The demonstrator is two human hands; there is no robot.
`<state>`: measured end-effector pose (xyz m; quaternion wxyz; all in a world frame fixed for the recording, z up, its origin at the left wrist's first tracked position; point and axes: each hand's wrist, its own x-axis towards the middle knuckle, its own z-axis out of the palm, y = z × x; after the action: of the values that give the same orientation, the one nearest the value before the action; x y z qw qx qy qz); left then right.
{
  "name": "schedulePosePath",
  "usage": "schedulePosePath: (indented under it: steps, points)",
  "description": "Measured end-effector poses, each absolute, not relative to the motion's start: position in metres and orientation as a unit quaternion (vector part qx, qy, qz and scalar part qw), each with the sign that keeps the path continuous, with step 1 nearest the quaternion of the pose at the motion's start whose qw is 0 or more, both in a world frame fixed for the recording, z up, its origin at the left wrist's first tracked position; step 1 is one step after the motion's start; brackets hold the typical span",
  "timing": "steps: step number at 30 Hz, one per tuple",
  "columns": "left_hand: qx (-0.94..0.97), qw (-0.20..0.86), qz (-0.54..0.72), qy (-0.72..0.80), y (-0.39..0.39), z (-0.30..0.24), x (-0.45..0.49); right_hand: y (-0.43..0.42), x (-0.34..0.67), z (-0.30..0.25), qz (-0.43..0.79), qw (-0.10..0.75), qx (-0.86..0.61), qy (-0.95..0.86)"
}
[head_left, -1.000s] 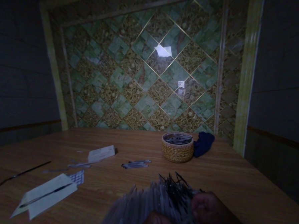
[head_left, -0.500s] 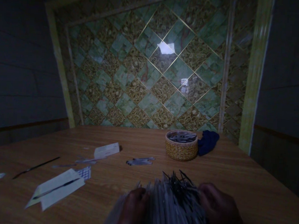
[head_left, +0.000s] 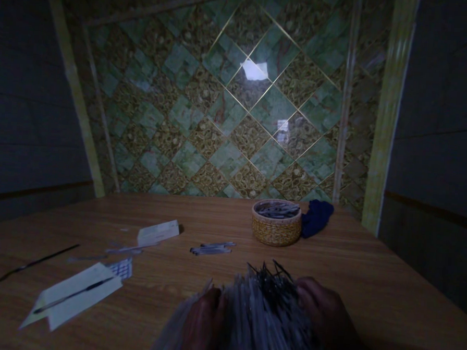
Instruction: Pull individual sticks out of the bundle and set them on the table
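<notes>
The bundle of slender rods (head_left: 245, 316) is located at the near side, slightly right of centre, and runs past the lower limit of sight. Its far ends form an uneven edge, with black tips grouped on the right. The left hand (head_left: 202, 322) rests over the left part of the bundle, fingers bent down onto the rods. The right hand (head_left: 324, 305) stands at the right edge, fingers curled against the black tips; whether it pinches any single rod, I cannot tell.

To the left, well apart, lies a folded paper (head_left: 66, 302) bearing a dark pen-like rod (head_left: 90, 287). Farther left, a long dark stick (head_left: 39, 262) lies alone. Wood surface separates the bundle from a small row of rods (head_left: 213, 249) beyond it; a white box (head_left: 159, 232) lies left of that row.

Far right, a round woven basket (head_left: 276, 231) holds more rods below its rim. A dark blue cloth (head_left: 317, 218) sits just beside it. The table (head_left: 392, 282) slopes off at its right edge; its far edge meets the tiled wall (head_left: 229, 112).
</notes>
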<state>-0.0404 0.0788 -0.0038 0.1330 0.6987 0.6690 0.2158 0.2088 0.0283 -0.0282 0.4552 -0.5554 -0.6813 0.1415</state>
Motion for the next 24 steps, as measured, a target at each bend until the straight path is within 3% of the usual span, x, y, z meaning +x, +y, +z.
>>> schedulePosePath:
  steps: [6,24]
  points:
    - [0.708,0.138,0.211,0.660,0.076,-0.004,-0.038,0.050,0.242,-0.042,0.289,0.540,-0.568,-0.549]
    - [0.703,0.135,0.235,0.657,0.077,0.000,-0.040,0.056,0.254,-0.045,0.266,0.560,-0.600,-0.506]
